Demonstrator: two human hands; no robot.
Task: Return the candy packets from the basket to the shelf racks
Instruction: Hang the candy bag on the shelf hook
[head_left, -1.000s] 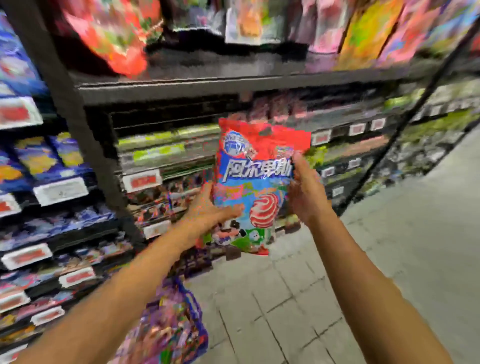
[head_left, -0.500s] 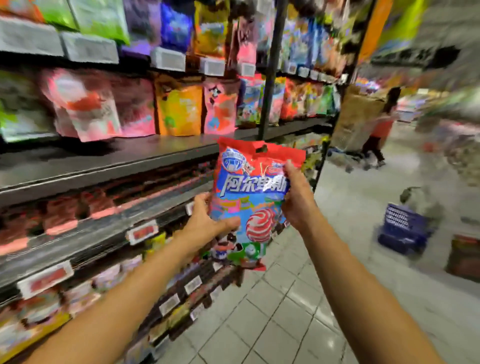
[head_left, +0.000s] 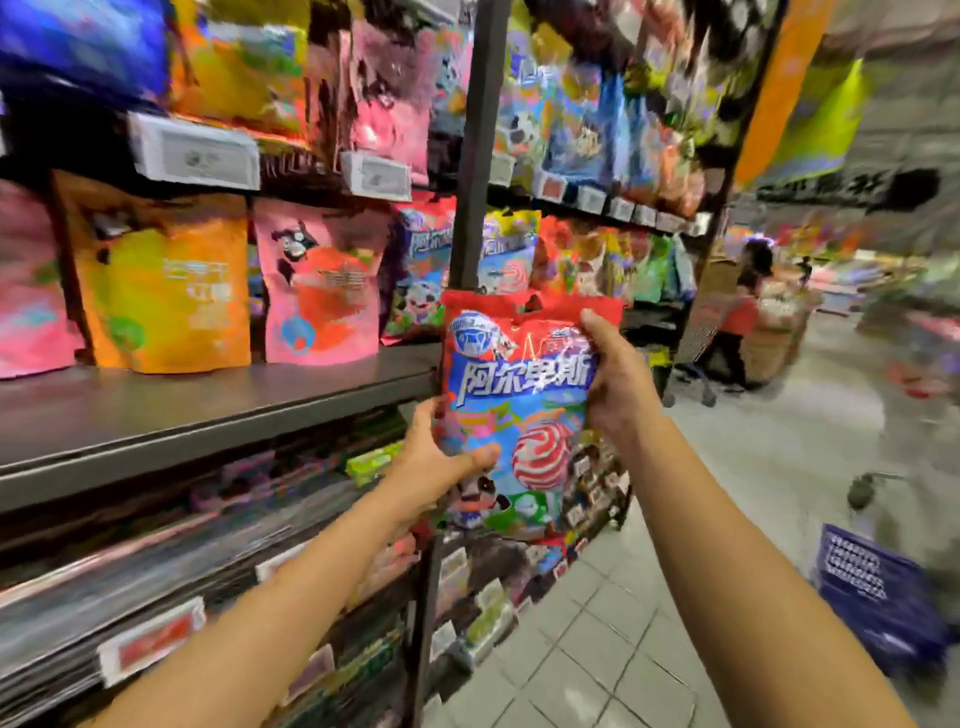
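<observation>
Item: candy packet (head_left: 519, 410), red-topped, blue front, held upright at frame centre before the shelf upright.
Left hand (head_left: 436, 457): fingers curled round the lower left edge, thumb on front.
Right hand (head_left: 613, 384): fingers pinching the upper right edge.
Handling: carry to matching packets (head_left: 426, 260) on shelf (head_left: 208, 405), upper centre; stand it upright.
</observation>
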